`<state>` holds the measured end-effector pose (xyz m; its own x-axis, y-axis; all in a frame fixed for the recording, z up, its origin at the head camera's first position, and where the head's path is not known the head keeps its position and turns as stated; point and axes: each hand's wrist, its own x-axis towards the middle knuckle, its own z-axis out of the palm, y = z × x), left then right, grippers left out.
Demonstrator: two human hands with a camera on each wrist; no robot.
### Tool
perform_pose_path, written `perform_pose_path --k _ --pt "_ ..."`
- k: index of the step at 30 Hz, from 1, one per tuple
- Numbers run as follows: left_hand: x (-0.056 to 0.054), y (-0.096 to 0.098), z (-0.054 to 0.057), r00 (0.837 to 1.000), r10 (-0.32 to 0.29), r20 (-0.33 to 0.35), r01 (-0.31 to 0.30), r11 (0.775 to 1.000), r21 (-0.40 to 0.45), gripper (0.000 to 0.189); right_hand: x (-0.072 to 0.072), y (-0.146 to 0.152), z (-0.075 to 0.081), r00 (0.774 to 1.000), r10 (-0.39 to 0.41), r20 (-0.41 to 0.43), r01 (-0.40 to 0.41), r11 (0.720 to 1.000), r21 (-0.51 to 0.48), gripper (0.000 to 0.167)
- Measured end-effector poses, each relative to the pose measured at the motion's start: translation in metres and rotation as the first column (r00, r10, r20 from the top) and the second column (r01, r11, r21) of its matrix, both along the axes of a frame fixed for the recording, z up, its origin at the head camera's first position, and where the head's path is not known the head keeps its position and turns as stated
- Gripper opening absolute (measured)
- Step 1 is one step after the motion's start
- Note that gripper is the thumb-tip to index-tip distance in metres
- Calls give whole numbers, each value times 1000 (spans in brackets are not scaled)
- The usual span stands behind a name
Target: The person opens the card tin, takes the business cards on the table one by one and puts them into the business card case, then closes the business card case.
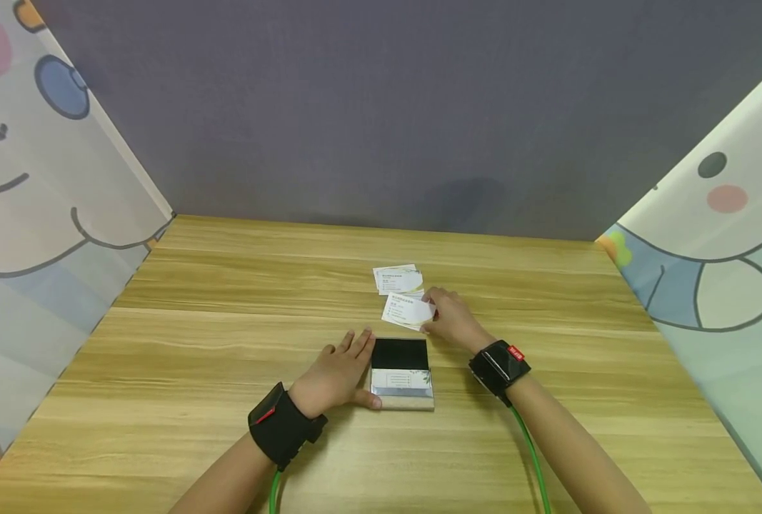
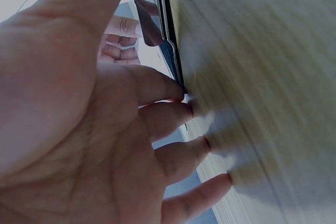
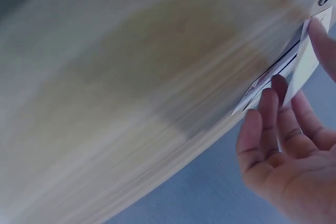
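An opened business card case (image 1: 403, 403) lies on the table in the head view, its dark lid folded back and a white card (image 1: 400, 378) in its lower half. My left hand (image 1: 336, 371) rests at the case's left side, fingers extended with tips on the table and thumb at the near corner. My right hand (image 1: 454, 319) pinches a white business card (image 1: 408, 310) by its right edge, between thumb and fingers. The right wrist view shows this card (image 3: 304, 64) tilted up off the table. Behind it more business cards (image 1: 398, 280) lie overlapping on the wood.
The wooden table (image 1: 226, 285) meets a dark grey panel (image 1: 355, 107) at its back. Cartoon-printed walls (image 1: 728, 235) stand on both sides. Each wrist wears a black band (image 1: 500, 368), with a green cable (image 1: 535, 457) running toward the near edge.
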<state>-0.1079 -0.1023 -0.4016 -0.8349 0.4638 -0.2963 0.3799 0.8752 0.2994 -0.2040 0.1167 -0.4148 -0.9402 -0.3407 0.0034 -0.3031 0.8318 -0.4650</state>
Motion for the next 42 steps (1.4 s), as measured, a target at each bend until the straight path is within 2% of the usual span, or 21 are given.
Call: perform_pose_path --k 4,9,17,27,32,42 --pt "0 0 -1 1000 -1 -2 1 1000 0 101 -1 0 2 1000 -4 2 4 999 -42 37" --pt "0 -1 -2 1000 -4 -6 4 1000 -5 101 0 1 2 1000 -13 -5 12 999 -44 34" --pt "0 -2 -1 1000 -6 -7 6 1000 0 100 2 2 2 998 -14 -59 10 998 -63 18" --pt "0 -2 -1 1000 -4 -13 4 1000 7 100 6 4 7 995 6 -98 -16 995 -96 18" --pt "0 -2 -1 1000 -8 -22 8 1000 6 100 15 5 11 996 35 -80 -43 993 -109 17" --pt "-1 -1 -2 1000 -3 -27 3 1000 5 102 44 5 14 990 132 -43 -138 973 -183 16"
